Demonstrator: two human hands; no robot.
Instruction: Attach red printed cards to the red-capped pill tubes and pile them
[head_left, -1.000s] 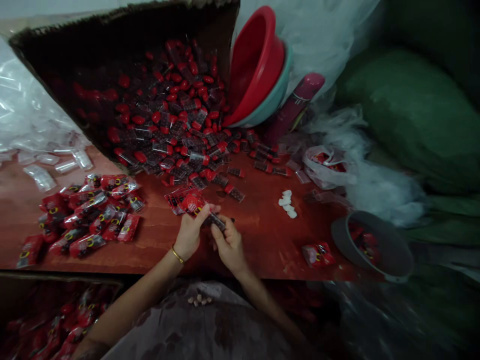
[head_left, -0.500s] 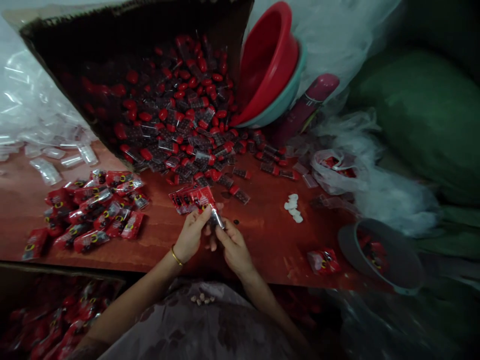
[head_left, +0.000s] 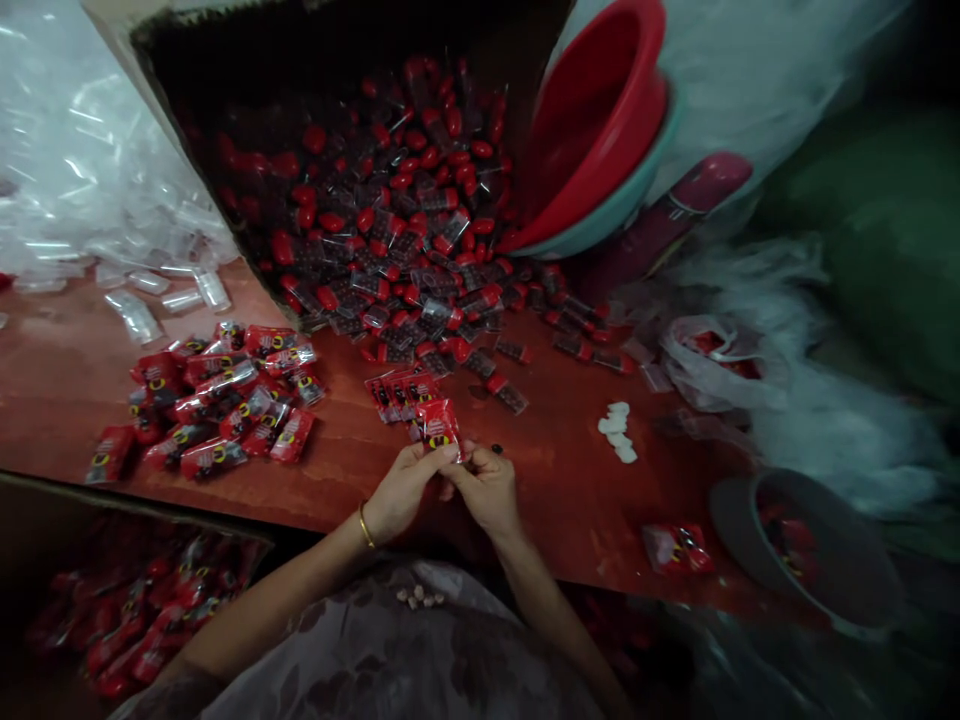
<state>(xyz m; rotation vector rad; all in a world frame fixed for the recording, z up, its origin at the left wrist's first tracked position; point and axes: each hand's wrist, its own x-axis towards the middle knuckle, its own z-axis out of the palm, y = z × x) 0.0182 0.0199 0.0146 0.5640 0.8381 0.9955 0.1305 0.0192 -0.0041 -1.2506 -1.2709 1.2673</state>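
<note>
My left hand (head_left: 405, 492) and my right hand (head_left: 487, 490) meet at the table's front edge. Between them they pinch the lower end of a small red printed packet (head_left: 439, 422). Its printed face points up, and the fingers hide the bottom of it. Just behind lies a fanned group of red printed cards (head_left: 396, 388). To the left is a heap of filled red packets (head_left: 232, 395). Past the cards, small clear containers with red caps (head_left: 420, 270) spill out of a tipped cardboard box (head_left: 169, 110).
Clear empty sleeves (head_left: 131, 315) lie at the far left. A red basin (head_left: 600, 120) leans beside a magenta flask (head_left: 690, 200). White pieces (head_left: 617, 432), a red packet (head_left: 679, 548) and a grey bowl (head_left: 832, 550) are at right. Below left stands a box of packets (head_left: 150, 620).
The view has shifted, so the table contents sit further right. Both hands have come lower and closer together, and the packet's red printed face now shows where a shiny clear end did.
</note>
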